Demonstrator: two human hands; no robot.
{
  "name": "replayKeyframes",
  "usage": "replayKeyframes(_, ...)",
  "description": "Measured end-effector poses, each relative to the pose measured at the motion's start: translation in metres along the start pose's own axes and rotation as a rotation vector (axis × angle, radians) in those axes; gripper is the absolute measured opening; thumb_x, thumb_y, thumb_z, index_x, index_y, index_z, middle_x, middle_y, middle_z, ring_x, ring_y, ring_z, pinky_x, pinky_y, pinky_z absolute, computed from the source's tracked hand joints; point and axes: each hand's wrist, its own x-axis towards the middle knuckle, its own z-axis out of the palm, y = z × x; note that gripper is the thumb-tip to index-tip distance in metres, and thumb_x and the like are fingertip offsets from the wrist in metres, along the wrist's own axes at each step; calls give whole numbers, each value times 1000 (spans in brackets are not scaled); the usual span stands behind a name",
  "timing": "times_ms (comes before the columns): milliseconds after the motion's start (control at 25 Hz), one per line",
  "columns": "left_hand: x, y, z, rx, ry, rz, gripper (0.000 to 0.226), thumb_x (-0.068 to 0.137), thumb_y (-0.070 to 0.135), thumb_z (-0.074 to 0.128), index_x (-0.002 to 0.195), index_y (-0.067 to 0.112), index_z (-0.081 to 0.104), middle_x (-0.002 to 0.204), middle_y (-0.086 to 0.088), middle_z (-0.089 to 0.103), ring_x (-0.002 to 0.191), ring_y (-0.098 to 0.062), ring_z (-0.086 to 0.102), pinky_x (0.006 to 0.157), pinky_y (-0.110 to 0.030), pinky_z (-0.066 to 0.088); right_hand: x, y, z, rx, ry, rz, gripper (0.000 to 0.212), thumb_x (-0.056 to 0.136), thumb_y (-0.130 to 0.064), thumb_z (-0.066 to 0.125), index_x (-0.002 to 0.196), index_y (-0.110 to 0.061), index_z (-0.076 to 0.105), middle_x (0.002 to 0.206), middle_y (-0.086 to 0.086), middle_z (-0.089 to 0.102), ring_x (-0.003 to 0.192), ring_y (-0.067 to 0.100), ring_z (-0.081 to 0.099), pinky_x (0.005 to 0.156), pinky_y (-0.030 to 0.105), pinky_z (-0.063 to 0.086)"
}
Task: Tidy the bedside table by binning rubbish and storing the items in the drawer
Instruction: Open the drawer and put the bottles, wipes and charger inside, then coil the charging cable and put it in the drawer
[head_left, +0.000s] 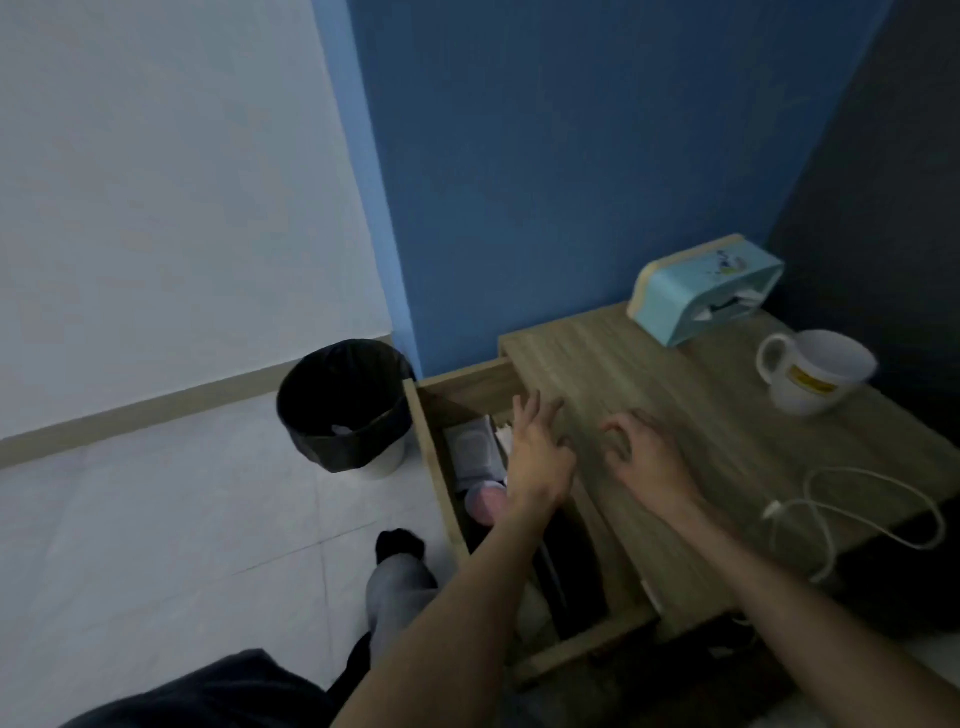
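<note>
A: Hands?
B: Left hand (540, 460) is over the edge where the light wooden bedside surface (691, 415) meets the open wooden drawer (430, 457). Its fingers (525, 410) are spread wide and hold nothing. Right hand (647, 460) is on the surface just beside it, fingers loosely bent with the tips down, also empty. It's a bit blurred.
A: Drawer contents?
B: A white flat pouch (475, 449) at the far end, with a pink round item (487, 503) next to it. Something dark lies nearer, can't tell what.
A: On the surface?
B: A pale blue tissue box (698, 291) at the back by the blue wall, tilted. A white mug with a yellow label (815, 374) to its right. A white looped cable (852, 519) at the right edge, hanging partly off.
A: Bin?
B: A round bin with a black liner (343, 410) on the floor left of the drawer, a pale scrap inside.
</note>
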Motion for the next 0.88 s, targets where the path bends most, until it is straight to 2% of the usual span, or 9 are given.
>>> replayKeyframes(160, -38, 33, 66, 21, -335, 63, 54, 91, 17, 54, 142, 12, 38, 158, -9, 19, 148, -23, 7, 117, -26, 9, -38, 55, -71, -74, 27, 245, 30, 78, 0, 60, 108, -1, 61, 113, 21, 61, 107, 35, 55, 88, 31, 38)
replayKeyframes(280, -61, 43, 108, 171, -467, 61, 56, 89, 37, 56, 138, 15, 43, 152, -8, 29, 144, -26, 18, 117, -32, 16, -65, 96, -92, -180, -68, 383, 47, 77, -4, 60, 123, -8, 53, 125, 20, 50, 117, 36, 46, 98, 37, 38)
replayKeyframes(360, -70, 44, 129, 361, -471, 67, 53, 84, 47, 54, 130, 21, 50, 147, -9, 30, 140, -28, 22, 115, -40, 23, -76, 114, -85, -211, -150, 417, 48, 76, -5, 59, 123, -10, 55, 124, 21, 53, 116, 37, 47, 98, 36, 39)
replayKeyframes(440, -70, 45, 140, 501, -400, 53, 48, 81, 49, 51, 122, 25, 56, 143, -8, 29, 136, -27, 25, 111, -42, 26, -78, 124, -73, -190, -119, 393, 40, 73, -2, 62, 113, -6, 63, 117, 23, 57, 108, 37, 53, 95, 35, 41)
replayKeyframes(600, -60, 50, 144, 520, -298, -1, 34, 87, 31, 52, 117, 18, 61, 139, -10, 33, 132, -30, 30, 108, -42, 29, -69, 125, -64, -83, -39, 385, 18, 70, 3, 68, 86, -4, 72, 91, 17, 63, 80, 30, 59, 75, 24, 44)
replayKeyframes(680, -56, 49, 140, 499, -268, -39, 33, 88, 28, 51, 117, 15, 63, 136, -12, 37, 130, -31, 33, 105, -41, 31, -67, 119, -62, -25, -46, 350, 11, 68, 6, 71, 77, -2, 72, 67, -2, 56, 65, 18, 53, 58, 11, 35)
replayKeyframes(760, -50, 44, 136, 441, -237, -97, 31, 89, 26, 50, 114, 14, 64, 133, -13, 44, 127, -31, 38, 103, -39, 34, -65, 110, -62, 45, -62, 312, 10, 69, 5, 72, 75, -4, 72, 64, -3, 51, 58, 9, 48, 54, 5, 35)
replayKeyframes(840, -41, 39, 128, 265, -246, -172, 29, 89, 24, 52, 112, 12, 65, 125, -15, 55, 121, -31, 49, 99, -34, 41, -61, 101, -64, 105, -55, 264, 24, 69, 1, 73, 66, -21, 66, 76, 8, 58, 62, 13, 53, 62, 9, 39)
replayKeyframes(880, -37, 39, 121, 150, -256, -208, 27, 89, 21, 53, 109, 9, 65, 118, -16, 62, 114, -31, 56, 93, -32, 46, -58, 96, -68, 131, -46, 246, 32, 68, -1, 74, 62, -29, 61, 80, 11, 60, 66, 18, 57, 65, 20, 44)
